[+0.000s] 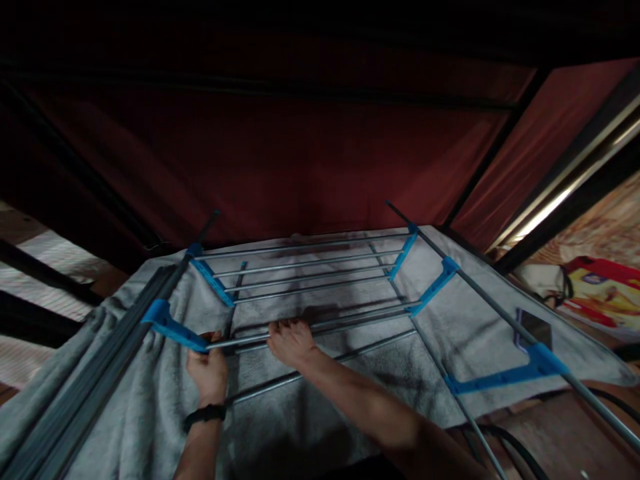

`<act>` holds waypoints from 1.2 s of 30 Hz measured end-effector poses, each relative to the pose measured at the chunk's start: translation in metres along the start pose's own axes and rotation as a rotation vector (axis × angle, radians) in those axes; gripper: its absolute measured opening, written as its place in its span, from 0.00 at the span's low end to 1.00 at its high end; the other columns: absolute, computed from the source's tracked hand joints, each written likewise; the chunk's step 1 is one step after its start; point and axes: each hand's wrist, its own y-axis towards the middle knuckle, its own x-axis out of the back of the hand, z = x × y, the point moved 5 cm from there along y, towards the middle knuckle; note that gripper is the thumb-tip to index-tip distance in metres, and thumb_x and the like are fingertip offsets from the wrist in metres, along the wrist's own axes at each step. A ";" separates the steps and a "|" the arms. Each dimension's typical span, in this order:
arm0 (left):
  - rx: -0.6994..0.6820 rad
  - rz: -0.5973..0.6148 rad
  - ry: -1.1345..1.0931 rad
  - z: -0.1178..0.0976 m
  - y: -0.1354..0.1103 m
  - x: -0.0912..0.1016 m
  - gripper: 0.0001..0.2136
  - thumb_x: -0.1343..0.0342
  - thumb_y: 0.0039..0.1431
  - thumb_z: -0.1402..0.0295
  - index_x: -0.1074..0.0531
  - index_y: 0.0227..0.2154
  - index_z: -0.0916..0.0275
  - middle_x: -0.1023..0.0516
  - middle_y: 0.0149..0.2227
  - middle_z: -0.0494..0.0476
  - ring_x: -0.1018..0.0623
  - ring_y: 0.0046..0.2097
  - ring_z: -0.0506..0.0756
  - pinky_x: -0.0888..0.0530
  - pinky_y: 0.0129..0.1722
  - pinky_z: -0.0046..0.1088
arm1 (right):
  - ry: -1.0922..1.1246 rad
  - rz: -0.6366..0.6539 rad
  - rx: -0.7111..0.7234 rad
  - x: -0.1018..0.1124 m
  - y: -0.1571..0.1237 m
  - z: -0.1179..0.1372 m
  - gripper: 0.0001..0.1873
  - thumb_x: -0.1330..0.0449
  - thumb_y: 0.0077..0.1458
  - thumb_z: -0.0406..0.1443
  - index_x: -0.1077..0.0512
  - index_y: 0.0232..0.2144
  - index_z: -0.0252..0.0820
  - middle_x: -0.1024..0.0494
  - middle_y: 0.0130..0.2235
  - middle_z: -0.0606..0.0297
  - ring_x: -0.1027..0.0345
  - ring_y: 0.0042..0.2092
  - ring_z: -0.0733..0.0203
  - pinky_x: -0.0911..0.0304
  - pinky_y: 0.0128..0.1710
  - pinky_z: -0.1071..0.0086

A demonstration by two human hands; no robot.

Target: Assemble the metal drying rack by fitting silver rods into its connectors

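Note:
A metal rack frame with thin grey tubes and blue plastic brackets lies across a grey blanket. My right hand (291, 342) is wrapped round a metal rod (245, 341) near the middle of the frame. At that rod's left end, my left hand (207, 367) grips the tip of a blue bracket (173, 329), its fingers partly hidden behind it. On the right, another blue bracket (434, 288) takes the far ends of rods. Farther back, several parallel rods (310, 270) span two more brackets. A lower crossbar (270, 385) passes behind my right forearm.
Loose grey tubes (95, 373) lie bundled along the left. A phone (534, 329) rests on the grey blanket (480, 313) beside the right tube. Dark red fabric (300, 160) on a black frame rises behind. A red and yellow packet (603, 293) sits at far right.

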 end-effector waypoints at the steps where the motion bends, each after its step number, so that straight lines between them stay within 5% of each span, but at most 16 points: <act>1: -0.006 -0.003 0.001 0.000 0.000 0.000 0.12 0.39 0.47 0.53 0.29 0.28 0.55 0.29 0.25 0.47 0.28 0.29 0.57 0.28 0.32 0.37 | 0.006 0.000 -0.007 -0.001 0.001 0.000 0.13 0.49 0.64 0.35 0.28 0.45 0.38 0.18 0.41 0.53 0.23 0.41 0.57 0.32 0.36 0.67; 10: 0.020 0.017 -0.080 -0.019 -0.007 0.003 0.15 0.39 0.49 0.53 0.30 0.28 0.59 0.28 0.24 0.52 0.29 0.28 0.55 0.29 0.30 0.32 | 0.004 -0.015 -0.044 0.002 -0.004 0.003 0.11 0.50 0.65 0.33 0.27 0.42 0.40 0.19 0.41 0.53 0.23 0.44 0.56 0.33 0.42 0.66; 18: 0.079 0.019 -0.113 -0.009 -0.008 0.002 0.11 0.40 0.51 0.57 0.30 0.28 0.60 0.28 0.25 0.51 0.28 0.29 0.54 0.29 0.32 0.31 | -0.030 -0.038 -0.042 0.003 -0.010 0.004 0.12 0.51 0.66 0.32 0.28 0.42 0.41 0.20 0.42 0.54 0.25 0.45 0.56 0.35 0.44 0.65; 25: 0.038 0.018 0.020 -0.009 -0.011 0.011 0.21 0.39 0.50 0.65 0.30 0.48 0.61 0.23 0.45 0.61 0.23 0.50 0.60 0.27 0.51 0.37 | -0.037 -0.070 -0.022 0.001 -0.013 0.004 0.12 0.52 0.67 0.32 0.29 0.43 0.42 0.21 0.42 0.56 0.27 0.45 0.55 0.38 0.47 0.62; 29: 0.067 -0.042 0.149 -0.015 -0.035 0.028 0.26 0.41 0.53 0.68 0.35 0.56 0.61 0.27 0.51 0.63 0.25 0.53 0.60 0.28 0.54 0.40 | -0.034 -0.093 -0.007 -0.001 -0.015 0.003 0.13 0.53 0.67 0.31 0.29 0.45 0.41 0.22 0.44 0.55 0.29 0.46 0.54 0.40 0.48 0.61; 32: -0.031 -0.082 0.197 -0.036 -0.064 0.039 0.20 0.45 0.57 0.69 0.33 0.54 0.61 0.28 0.49 0.63 0.25 0.51 0.60 0.28 0.55 0.43 | -0.014 -0.095 0.015 -0.001 -0.018 0.003 0.15 0.53 0.66 0.30 0.29 0.47 0.42 0.22 0.46 0.56 0.30 0.48 0.54 0.41 0.50 0.60; 36: -0.247 -0.023 0.152 -0.100 -0.086 0.032 0.15 0.50 0.61 0.71 0.31 0.50 0.58 0.29 0.49 0.62 0.27 0.53 0.60 0.29 0.55 0.41 | 0.037 -0.093 0.047 -0.001 -0.021 0.004 0.17 0.51 0.65 0.31 0.30 0.52 0.42 0.24 0.50 0.55 0.32 0.52 0.52 0.43 0.55 0.57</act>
